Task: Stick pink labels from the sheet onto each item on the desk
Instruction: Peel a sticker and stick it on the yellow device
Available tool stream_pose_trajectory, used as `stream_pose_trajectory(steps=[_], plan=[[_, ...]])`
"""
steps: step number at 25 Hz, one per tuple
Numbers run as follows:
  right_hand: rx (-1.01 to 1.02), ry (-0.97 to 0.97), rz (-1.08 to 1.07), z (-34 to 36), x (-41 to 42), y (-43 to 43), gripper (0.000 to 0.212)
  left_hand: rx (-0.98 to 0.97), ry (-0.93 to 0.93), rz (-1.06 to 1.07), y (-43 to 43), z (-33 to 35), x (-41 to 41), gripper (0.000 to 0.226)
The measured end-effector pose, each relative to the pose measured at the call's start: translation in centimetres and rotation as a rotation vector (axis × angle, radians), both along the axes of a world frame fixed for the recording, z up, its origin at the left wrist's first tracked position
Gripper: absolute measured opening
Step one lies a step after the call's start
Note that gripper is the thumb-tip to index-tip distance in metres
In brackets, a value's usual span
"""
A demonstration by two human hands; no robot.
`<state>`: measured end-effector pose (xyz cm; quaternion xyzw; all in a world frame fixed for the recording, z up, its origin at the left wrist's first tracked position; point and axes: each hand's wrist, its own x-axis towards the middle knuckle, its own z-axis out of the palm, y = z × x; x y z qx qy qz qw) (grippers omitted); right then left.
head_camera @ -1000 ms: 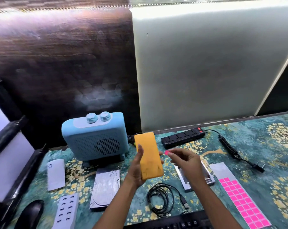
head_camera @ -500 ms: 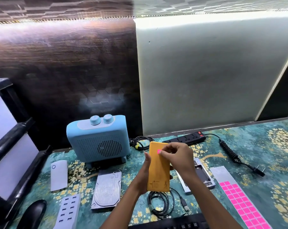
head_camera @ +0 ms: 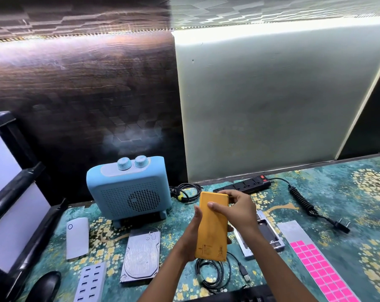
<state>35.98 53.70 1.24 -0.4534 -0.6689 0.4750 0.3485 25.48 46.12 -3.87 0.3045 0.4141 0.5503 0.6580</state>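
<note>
Head view: you're holding yellow power bank above tabletop, left hand gripping lower long edges, right hand pinching top corner, thumb pressing face. Likely rigid, slick, moderately heavy; long edges giving safest hold.

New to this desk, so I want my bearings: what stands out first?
An orange power bank, held upright at centre by the left hand and right hand. Behind it to the left stands a pale blue heater, and a sheet of pink labels lies at lower right.
</note>
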Motion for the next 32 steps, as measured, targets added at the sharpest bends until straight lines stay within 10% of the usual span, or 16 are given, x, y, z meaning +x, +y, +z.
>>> stream_pose_trajectory(steps=[12,21,32], plan=[[-0.155,0.05,0.154,-1.3,1.3,1.8,0.048,-0.044,-0.05,0.015,0.1,-0.6,-0.5,0.105],[-0.18,-0.08,0.339,-5.5,-3.5,-0.4,0.028,-0.394,0.24,0.282,2.2,-1.4,-2.6,0.085],[-0.188,-0.489,0.188,-13.6,-7.6,2.9,0.022,-0.625,0.253,0.385,2.6,-5.0,-5.6,0.08]])
